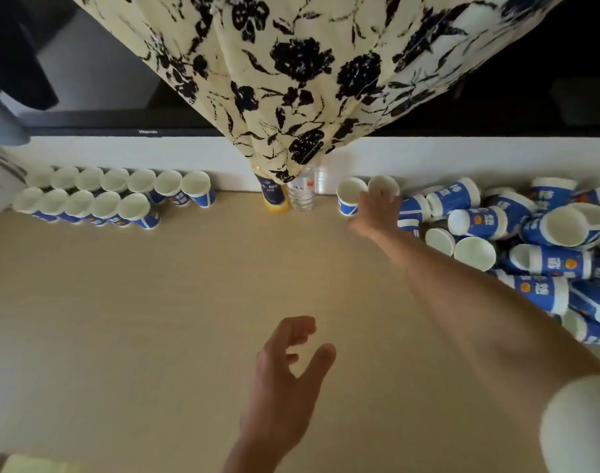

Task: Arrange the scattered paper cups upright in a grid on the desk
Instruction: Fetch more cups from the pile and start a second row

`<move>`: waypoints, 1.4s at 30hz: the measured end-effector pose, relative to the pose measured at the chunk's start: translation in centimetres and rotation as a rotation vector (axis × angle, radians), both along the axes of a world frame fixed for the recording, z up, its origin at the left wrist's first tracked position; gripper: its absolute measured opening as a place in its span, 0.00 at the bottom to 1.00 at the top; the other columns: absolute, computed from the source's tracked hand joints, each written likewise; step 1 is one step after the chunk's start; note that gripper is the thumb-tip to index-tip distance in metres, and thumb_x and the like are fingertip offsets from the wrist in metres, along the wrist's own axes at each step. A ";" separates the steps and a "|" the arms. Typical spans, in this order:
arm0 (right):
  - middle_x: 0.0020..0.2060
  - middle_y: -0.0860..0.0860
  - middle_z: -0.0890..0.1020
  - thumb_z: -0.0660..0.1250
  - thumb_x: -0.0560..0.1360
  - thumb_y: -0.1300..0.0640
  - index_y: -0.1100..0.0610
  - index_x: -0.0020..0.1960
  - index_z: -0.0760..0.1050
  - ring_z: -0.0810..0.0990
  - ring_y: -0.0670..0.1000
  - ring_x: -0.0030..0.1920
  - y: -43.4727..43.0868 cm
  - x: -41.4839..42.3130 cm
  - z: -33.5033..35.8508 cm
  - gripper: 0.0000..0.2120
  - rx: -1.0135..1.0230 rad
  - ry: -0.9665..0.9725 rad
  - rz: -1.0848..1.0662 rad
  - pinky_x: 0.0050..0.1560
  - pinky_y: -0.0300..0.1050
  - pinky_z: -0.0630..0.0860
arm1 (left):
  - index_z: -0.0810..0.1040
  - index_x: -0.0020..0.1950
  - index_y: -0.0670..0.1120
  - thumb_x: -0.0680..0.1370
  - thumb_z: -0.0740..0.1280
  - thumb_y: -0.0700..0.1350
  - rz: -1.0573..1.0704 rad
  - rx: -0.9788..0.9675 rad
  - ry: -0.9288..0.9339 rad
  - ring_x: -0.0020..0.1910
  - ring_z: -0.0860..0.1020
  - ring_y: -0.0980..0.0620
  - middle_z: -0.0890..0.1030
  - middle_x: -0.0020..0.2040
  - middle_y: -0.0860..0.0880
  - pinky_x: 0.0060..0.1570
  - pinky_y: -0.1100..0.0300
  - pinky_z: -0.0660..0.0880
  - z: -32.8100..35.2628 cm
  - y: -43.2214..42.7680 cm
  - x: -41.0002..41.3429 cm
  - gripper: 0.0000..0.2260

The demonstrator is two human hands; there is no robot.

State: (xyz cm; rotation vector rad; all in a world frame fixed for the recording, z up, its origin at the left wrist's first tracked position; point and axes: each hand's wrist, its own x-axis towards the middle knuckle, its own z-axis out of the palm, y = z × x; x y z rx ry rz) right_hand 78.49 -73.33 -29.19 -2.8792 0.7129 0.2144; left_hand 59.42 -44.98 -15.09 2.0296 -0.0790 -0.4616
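The paper cup (383, 184) touched by the right hand (377, 213) was judged light and crushable, to be held gently mid-wall. Whether its fingers were closed could not be told; those of the left hand (291, 363) were spread.

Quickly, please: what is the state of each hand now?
Left hand: open, holding nothing.
Right hand: touches an upright paper cup; whether it grips the cup cannot be told.

the desk (155, 302) middle lies open between upright cups (114, 196), bottles (288, 196) and toppled pile (530, 240).
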 end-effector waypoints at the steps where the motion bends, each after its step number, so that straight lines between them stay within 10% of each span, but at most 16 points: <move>1: 0.63 0.58 0.74 0.71 0.71 0.54 0.59 0.63 0.74 0.71 0.62 0.65 0.0 -0.1 -0.2 0.22 -0.014 -0.044 0.005 0.67 0.58 0.65 | 0.78 0.56 0.58 0.71 0.71 0.60 -0.005 0.004 -0.007 0.58 0.78 0.63 0.81 0.55 0.66 0.57 0.56 0.78 0.1 -0.3 0.0 0.15; 8: 0.49 0.54 0.80 0.73 0.72 0.53 0.57 0.53 0.81 0.78 0.60 0.56 0.7 -3.2 1.2 0.12 -0.010 -0.313 0.086 0.59 0.57 0.70 | 0.77 0.58 0.57 0.75 0.74 0.50 -0.002 0.058 -0.056 0.58 0.77 0.63 0.81 0.56 0.63 0.58 0.57 0.76 0.8 -0.4 0.2 0.14; 13: 0.43 0.48 0.83 0.70 0.70 0.46 0.54 0.50 0.82 0.82 0.53 0.46 4.6 -10.6 7.0 0.14 0.414 -0.405 0.239 0.51 0.55 0.77 | 0.74 0.65 0.54 0.71 0.78 0.50 0.000 0.210 -0.169 0.60 0.74 0.63 0.77 0.60 0.62 0.61 0.56 0.74 0.9 2.1 1.2 0.25; 20: 0.43 0.39 0.81 0.77 0.68 0.58 0.51 0.49 0.82 0.79 0.38 0.45 11.2 -20.2 17.5 0.11 0.746 -0.336 0.465 0.46 0.28 0.71 | 0.65 0.75 0.53 0.62 0.83 0.53 -0.148 0.115 -0.186 0.63 0.74 0.66 0.75 0.66 0.61 0.59 0.68 0.72 3.8 4.9 2.1 0.45; 25: 0.40 0.40 0.81 0.73 0.67 0.66 0.51 0.47 0.81 0.80 0.40 0.42 15.5 -22.9 21.0 0.13 0.799 -0.395 0.482 0.43 0.29 0.70 | 0.78 0.58 0.50 0.67 0.82 0.41 -0.200 -0.124 -0.124 0.45 0.84 0.58 0.85 0.48 0.56 0.44 0.65 0.77 5.9 7.1 0.5 0.23; 30: 0.49 0.39 0.82 0.75 0.72 0.63 0.41 0.66 0.70 0.81 0.47 0.57 20.3 -24.9 23.1 0.30 0.913 -0.451 0.392 0.60 0.46 0.76 | 0.79 0.49 0.44 0.65 0.76 0.57 -0.152 -0.420 0.043 0.41 0.78 0.51 0.82 0.41 0.50 0.43 0.62 0.75 6.8 12.9 -1.4 0.21; 36: 0.60 0.47 0.81 0.76 0.72 0.57 0.45 0.74 0.65 0.78 0.53 0.66 28.3 -27.3 23.7 0.35 1.080 -0.663 0.305 0.66 0.54 0.74 | 0.77 0.66 0.47 0.66 0.78 0.61 -0.127 -0.617 0.136 0.63 0.73 0.27 0.78 0.62 0.33 0.65 0.27 0.65 7.2 20.1 -3.2 0.33; 42: 0.75 0.38 0.67 0.79 0.67 0.53 0.43 0.80 0.51 0.65 0.42 0.76 34.7 -28.3 22.7 0.52 1.143 -0.699 0.188 0.72 0.51 0.69 | 0.79 0.63 0.50 0.70 0.74 0.57 -0.165 -0.651 0.079 0.59 0.77 0.35 0.80 0.60 0.34 0.64 0.36 0.70 8.2 25.7 -4.5 0.24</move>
